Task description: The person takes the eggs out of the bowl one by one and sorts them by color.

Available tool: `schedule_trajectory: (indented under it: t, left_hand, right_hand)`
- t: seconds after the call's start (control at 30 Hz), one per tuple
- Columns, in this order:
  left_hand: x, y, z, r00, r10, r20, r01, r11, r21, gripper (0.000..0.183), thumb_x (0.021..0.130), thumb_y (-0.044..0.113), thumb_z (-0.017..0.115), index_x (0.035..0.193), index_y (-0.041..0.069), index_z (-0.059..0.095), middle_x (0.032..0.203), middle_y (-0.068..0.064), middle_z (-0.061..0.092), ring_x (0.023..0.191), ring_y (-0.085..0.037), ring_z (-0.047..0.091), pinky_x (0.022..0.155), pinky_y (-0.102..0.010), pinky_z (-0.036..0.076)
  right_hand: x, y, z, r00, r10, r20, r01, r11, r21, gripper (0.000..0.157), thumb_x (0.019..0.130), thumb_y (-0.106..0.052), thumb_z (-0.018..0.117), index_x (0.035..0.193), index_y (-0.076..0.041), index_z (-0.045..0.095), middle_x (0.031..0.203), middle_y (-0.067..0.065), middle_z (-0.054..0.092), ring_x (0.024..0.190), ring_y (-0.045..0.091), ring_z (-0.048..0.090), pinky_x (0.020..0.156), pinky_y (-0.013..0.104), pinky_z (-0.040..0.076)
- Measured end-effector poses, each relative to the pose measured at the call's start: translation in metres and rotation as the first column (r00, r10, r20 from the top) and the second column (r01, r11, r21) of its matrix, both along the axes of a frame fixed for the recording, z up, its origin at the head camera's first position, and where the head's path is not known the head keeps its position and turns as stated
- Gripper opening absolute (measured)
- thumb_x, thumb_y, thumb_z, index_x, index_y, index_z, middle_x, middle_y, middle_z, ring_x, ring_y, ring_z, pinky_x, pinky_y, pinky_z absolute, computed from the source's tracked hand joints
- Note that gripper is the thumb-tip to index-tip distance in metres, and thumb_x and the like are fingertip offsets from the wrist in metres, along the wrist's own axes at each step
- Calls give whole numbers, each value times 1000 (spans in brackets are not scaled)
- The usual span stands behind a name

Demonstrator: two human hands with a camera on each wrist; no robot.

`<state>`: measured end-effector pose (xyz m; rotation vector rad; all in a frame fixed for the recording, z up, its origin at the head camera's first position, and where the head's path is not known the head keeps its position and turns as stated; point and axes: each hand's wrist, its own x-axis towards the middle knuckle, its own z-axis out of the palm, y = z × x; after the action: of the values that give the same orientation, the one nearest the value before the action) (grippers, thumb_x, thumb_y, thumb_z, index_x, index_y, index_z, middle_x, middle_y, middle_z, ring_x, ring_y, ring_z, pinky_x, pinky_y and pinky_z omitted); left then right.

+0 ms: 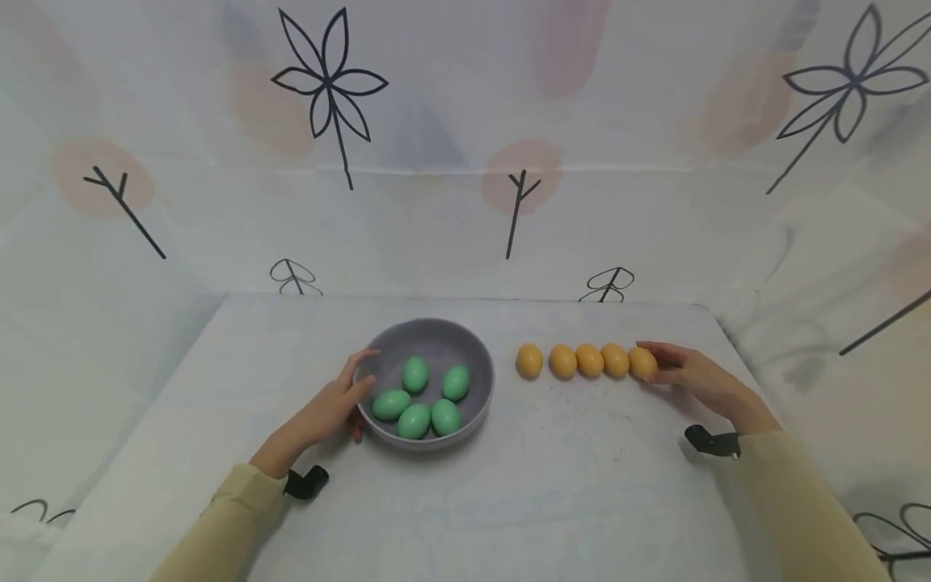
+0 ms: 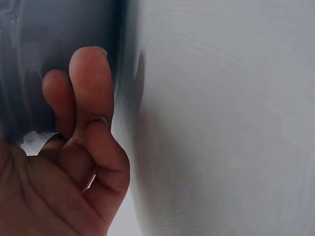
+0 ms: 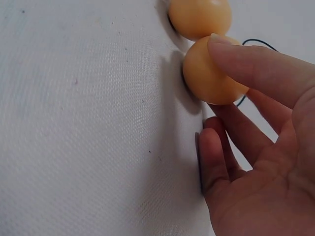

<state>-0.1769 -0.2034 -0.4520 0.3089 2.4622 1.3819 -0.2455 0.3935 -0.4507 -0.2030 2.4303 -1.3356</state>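
A round grey bowl (image 1: 478,408) stands left of the table's middle with several green eggs (image 1: 414,374) lying in it. My left hand (image 1: 336,408) grips its left side, thumb over the rim and other fingers along the outer wall. In the left wrist view, those fingers (image 2: 92,83) lie against the bowl's dark outside, low near the tabletop. To the right of the bowl, several orange eggs form a row. The rightmost orange egg (image 1: 642,363) is pinched between the thumb and fingers of my right hand (image 1: 694,378). It appears to rest on the table beside its neighbour (image 3: 201,17).
At the row's left end an orange egg (image 1: 529,360) lies slightly apart from the others. White cloth covers the table (image 1: 509,509). A patterned cloth backdrop (image 1: 436,234) rises behind its back edge and at both sides. Each wrist wears a black camera strap (image 1: 305,482).
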Motion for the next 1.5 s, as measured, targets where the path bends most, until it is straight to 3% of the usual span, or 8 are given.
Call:
schedule_trajectory:
  t: [0.2, 0.63, 0.8, 0.93, 1.1, 1.2, 1.5]
  left_hand:
    - [-3, 0, -2, 1000, -15, -6, 15, 1000, -5, 52, 109, 43, 34, 156, 33, 14, 64, -14, 62, 53, -31, 63, 77, -40, 48]
    - [-2, -2, -2, 1000, -3, 3, 3, 1000, -12, 51, 109, 42, 33, 156, 33, 15, 67, -13, 62, 54, -30, 63, 77, -39, 47]
    - [-1, -3, -2, 1000, -2, -5, 2, 1000, -6, 52, 109, 43, 33, 156, 32, 15, 65, -13, 62, 53, -30, 63, 75, -39, 48]
    - [-1, -2, -1, 1000, -7, -9, 7, 1000, 3, 52, 109, 43, 33, 156, 31, 15, 65, -13, 62, 53, -31, 63, 75, -39, 48]
    - [-1, -2, -1, 1000, -12, -8, 12, 1000, 3, 53, 108, 46, 33, 156, 32, 15, 65, -13, 62, 53, -30, 63, 75, -39, 48]
    - [-2, -1, -2, 1000, -13, -13, 13, 1000, -1, 53, 108, 46, 33, 156, 31, 15, 64, -13, 61, 53, -30, 63, 75, -39, 48]
    - [-1, -1, -2, 1000, 4, -12, -4, 1000, -17, 51, 109, 43, 32, 155, 33, 15, 63, -12, 61, 53, -30, 63, 74, -39, 48]
  right_hand:
    - [2, 3, 0, 1000, 3, -3, -3, 999, 33, 83, 91, -26, 72, 156, -4, 26, 156, 26, 27, 142, 44, 23, 110, 65, 16]
    - [-1, 3, -5, 1000, 10, 6, -10, 999, -46, 84, 91, -16, 73, 157, -3, 23, 158, 26, 25, 139, 42, 27, 111, 63, 18]
    - [-2, 4, -8, 1000, -14, -1, 14, 999, -43, 83, 90, -18, 73, 156, -3, 25, 158, 23, 26, 136, 36, 32, 111, 59, 23]
    - [-1, 5, -9, 999, -37, -9, 37, 998, -53, 82, 91, -17, 72, 156, -2, 25, 158, 25, 25, 137, 40, 31, 111, 61, 23]
    - [2, 6, -1, 997, -49, -67, 47, 999, -21, 73, 96, -19, 67, 155, -1, 28, 155, 26, 30, 139, 44, 30, 108, 65, 22]
    - [3, 4, 9, 988, -91, -124, 93, 996, 12, 64, 100, -20, 61, 153, -2, 32, 153, 25, 35, 139, 44, 30, 107, 66, 24]
    - [6, -31, 41, 929, -267, -255, 273, 962, -10, 49, 104, -27, 53, 146, -2, 44, 147, 23, 43, 133, 37, 38, 107, 61, 30]
